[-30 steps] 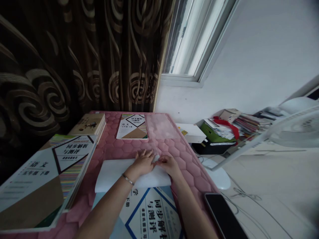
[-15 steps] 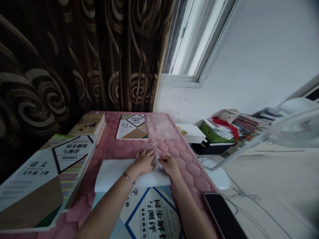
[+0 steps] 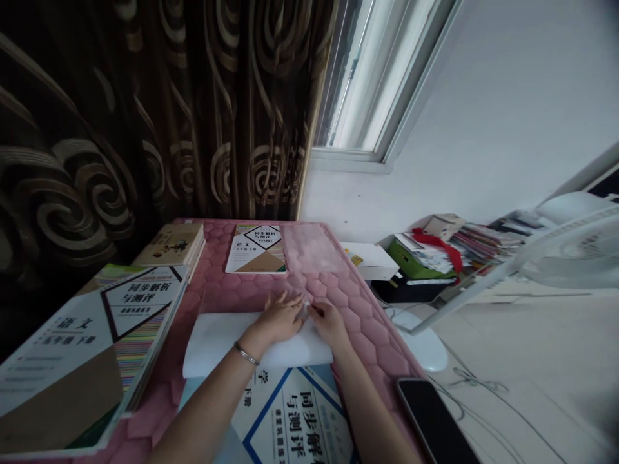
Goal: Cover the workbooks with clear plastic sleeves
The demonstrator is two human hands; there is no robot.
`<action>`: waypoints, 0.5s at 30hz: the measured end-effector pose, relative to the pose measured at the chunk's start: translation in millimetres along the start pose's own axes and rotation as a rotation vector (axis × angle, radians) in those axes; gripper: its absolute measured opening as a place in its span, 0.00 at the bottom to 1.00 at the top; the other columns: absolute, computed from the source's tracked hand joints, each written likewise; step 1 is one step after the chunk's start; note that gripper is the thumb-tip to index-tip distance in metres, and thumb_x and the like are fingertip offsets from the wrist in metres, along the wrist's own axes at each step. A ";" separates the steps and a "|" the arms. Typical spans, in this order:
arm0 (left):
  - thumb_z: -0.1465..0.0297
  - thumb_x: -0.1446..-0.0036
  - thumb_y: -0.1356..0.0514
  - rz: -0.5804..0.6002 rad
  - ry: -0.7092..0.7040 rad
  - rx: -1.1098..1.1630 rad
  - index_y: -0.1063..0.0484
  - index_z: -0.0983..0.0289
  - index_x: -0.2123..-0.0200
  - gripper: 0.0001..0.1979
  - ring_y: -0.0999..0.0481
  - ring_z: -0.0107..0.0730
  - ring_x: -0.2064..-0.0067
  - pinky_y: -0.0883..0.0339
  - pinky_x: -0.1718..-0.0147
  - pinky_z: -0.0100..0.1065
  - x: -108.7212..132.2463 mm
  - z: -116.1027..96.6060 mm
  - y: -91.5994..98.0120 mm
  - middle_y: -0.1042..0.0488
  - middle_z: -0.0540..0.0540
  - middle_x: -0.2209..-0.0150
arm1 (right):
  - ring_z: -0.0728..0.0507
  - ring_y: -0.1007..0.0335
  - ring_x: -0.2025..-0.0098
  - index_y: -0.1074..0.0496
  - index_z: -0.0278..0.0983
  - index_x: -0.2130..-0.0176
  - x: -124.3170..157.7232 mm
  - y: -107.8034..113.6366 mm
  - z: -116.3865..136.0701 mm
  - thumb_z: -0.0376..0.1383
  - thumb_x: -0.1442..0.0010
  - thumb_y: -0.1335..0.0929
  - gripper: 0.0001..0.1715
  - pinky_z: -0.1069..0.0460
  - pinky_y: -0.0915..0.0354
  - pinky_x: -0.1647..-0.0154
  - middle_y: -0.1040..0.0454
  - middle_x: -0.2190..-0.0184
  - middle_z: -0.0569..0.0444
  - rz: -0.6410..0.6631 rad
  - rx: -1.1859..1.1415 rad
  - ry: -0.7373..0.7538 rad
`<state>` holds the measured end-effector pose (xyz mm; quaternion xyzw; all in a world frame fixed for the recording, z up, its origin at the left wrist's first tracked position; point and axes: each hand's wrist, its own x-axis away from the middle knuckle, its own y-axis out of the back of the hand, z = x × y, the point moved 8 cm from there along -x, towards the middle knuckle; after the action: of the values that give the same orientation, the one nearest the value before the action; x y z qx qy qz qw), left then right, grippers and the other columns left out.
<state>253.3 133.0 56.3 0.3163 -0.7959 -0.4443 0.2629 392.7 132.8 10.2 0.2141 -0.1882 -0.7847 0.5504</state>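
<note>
In front of me lies a workbook with a blue-and-white cover (image 3: pixel 290 412). Across its far part is a blank white page or flap (image 3: pixel 217 341). My left hand (image 3: pixel 280 317) rests palm down on this white part, fingers stretched toward its far edge. Close to its right, my right hand (image 3: pixel 329 322) pinches the edge of what looks like a clear plastic film (image 3: pixel 242 296) that reaches beyond the white part. The exact spot between those fingertips is partly hidden. A translucent sheet (image 3: pixel 314 248) also lies flat farther back.
A pink quilted cloth (image 3: pixel 333 293) covers the table. Stacked workbooks (image 3: pixel 58 374) and a tan book (image 3: pixel 169 245) sit at left; another workbook (image 3: pixel 256 250) lies at the back. A phone (image 3: pixel 435 419) is by the right edge. A fan (image 3: pixel 570 251) stands right.
Both hands stay at nearly the same place, my left wrist shifted slightly. The whole view has moved down a little; the book and film look otherwise unchanged.
</note>
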 end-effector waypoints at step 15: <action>0.69 0.40 0.48 -1.057 0.636 0.080 0.32 0.67 0.50 0.16 0.30 0.52 0.44 0.35 0.49 0.54 165.0 109.7 81.7 0.29 0.69 0.47 | 0.45 0.37 0.76 0.35 0.40 0.75 1.3 30.4 28.9 0.59 0.46 0.39 0.26 0.51 0.42 0.74 0.32 0.80 0.56 -0.163 -0.137 0.157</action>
<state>45.4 103.9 99.1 0.7944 -0.4301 -0.3684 0.2195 400.4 123.4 50.4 0.2513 -0.0727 -0.8188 0.5111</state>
